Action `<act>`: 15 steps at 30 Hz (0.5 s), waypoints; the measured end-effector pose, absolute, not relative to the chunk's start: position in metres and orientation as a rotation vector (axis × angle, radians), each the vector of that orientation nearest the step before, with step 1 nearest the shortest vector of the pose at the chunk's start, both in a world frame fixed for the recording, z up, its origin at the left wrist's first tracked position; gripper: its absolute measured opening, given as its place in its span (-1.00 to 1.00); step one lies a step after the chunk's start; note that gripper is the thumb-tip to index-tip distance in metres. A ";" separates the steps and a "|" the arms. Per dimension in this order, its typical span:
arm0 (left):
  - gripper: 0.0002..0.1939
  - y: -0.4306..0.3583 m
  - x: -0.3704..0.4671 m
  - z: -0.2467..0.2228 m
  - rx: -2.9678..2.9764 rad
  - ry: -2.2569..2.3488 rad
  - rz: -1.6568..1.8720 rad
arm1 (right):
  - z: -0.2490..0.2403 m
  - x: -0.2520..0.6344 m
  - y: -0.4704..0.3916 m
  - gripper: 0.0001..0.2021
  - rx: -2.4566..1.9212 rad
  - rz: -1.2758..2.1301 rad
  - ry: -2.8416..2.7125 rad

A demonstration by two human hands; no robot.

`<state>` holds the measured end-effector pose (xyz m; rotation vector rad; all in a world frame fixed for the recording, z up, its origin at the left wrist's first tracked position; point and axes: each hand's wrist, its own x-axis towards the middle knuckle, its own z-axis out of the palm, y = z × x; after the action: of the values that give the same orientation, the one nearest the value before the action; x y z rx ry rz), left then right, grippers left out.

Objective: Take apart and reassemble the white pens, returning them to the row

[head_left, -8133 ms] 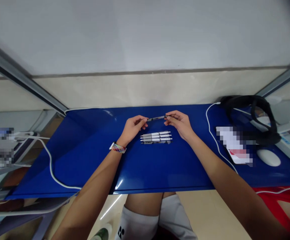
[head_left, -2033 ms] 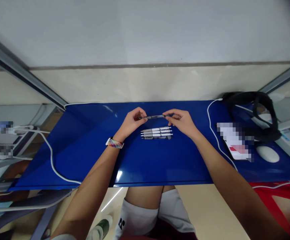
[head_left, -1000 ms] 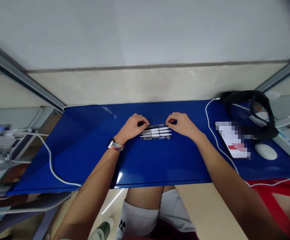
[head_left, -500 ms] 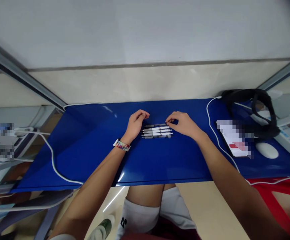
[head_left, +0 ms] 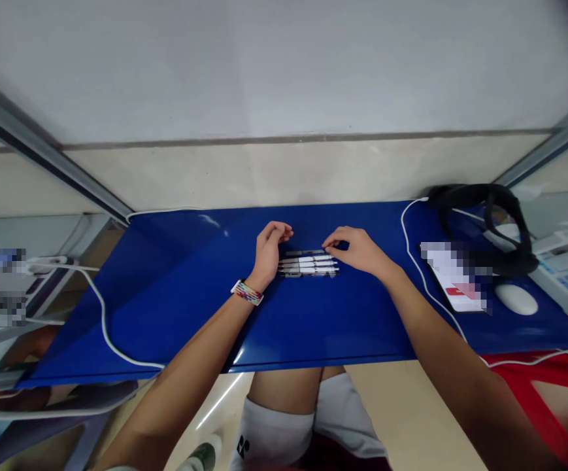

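Observation:
Several white and dark pens point(head_left: 308, 263) lie side by side, pointing left to right, on the blue table point(head_left: 323, 314). At their left ends is my left hand point(head_left: 270, 247), its fingers curled together; whether anything is between them is too small to tell. My right hand point(head_left: 352, 247) pinches thumb and forefinger at the right end of the farthest dark pen point(head_left: 304, 252), which lies slightly apart from the white ones. A colourful band point(head_left: 247, 292) is round my left wrist.
On the right lie a phone point(head_left: 455, 278), a white mouse point(head_left: 516, 299), a black headset point(head_left: 489, 229) and a white cable point(head_left: 423, 281). Another white cable point(head_left: 104, 320) crosses the table's left side. A wall point(head_left: 274, 173) stands behind the table.
The farthest dark pen now shows a wider gap from the white pens, with my right fingers still at its end. The view has shifted slightly.

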<state>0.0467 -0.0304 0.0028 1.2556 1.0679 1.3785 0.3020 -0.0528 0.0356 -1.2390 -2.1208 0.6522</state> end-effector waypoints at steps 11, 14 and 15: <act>-0.81 -0.032 0.046 0.002 1.241 1.031 1.368 | 0.034 0.299 -0.052 -0.77 -1.195 0.639 -2.205; -0.81 -0.032 0.046 0.003 1.255 1.035 1.355 | 0.035 0.299 -0.052 -0.75 -1.209 0.643 -2.209; -0.81 -0.033 0.046 0.003 1.261 1.037 1.353 | 0.035 0.299 -0.052 -0.75 -1.214 0.645 -2.208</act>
<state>0.0459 -0.0325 0.0030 1.2605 1.0372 1.3526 0.2993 -0.0523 0.0350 -1.2139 -2.2080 0.6450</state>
